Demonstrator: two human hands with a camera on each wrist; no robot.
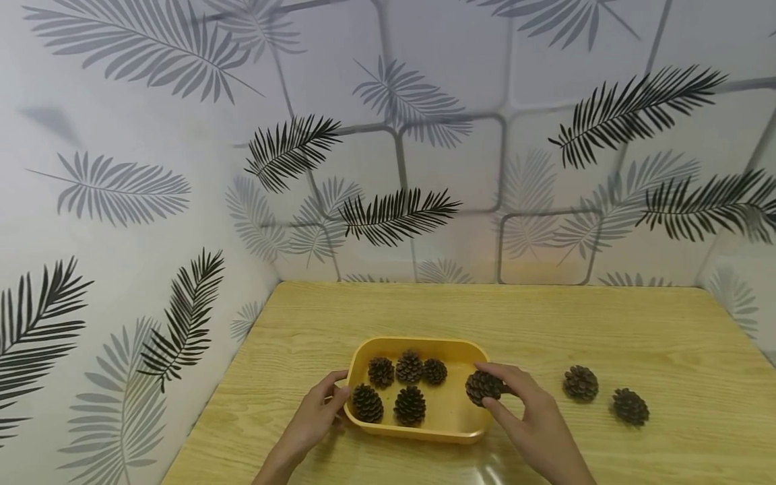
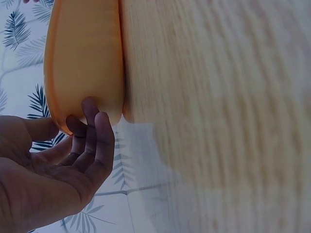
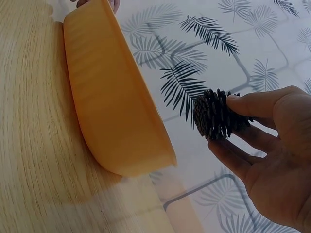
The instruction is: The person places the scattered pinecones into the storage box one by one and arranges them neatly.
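Fingers of the left hand point(image 1: 315, 414) are curling against the yellow plastic tray's point(image 1: 424, 347) left end on the pale wooden worktop point(image 1: 606, 323), while the right hand point(image 1: 530, 414) is pinching a brown pine cone point(image 1: 483, 387) over its right side; five similar cones point(image 1: 400, 387) are lying inside.

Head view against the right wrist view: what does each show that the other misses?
Only the head view shows five pine cones lying in the tray, two loose pine cones on the wooden table to the right, and the left hand gripping the tray's left end. Only the right wrist view shows the tray's outer side wall from low down. Both share the yellow tray, and the right hand pinching one pine cone above the tray's right end.
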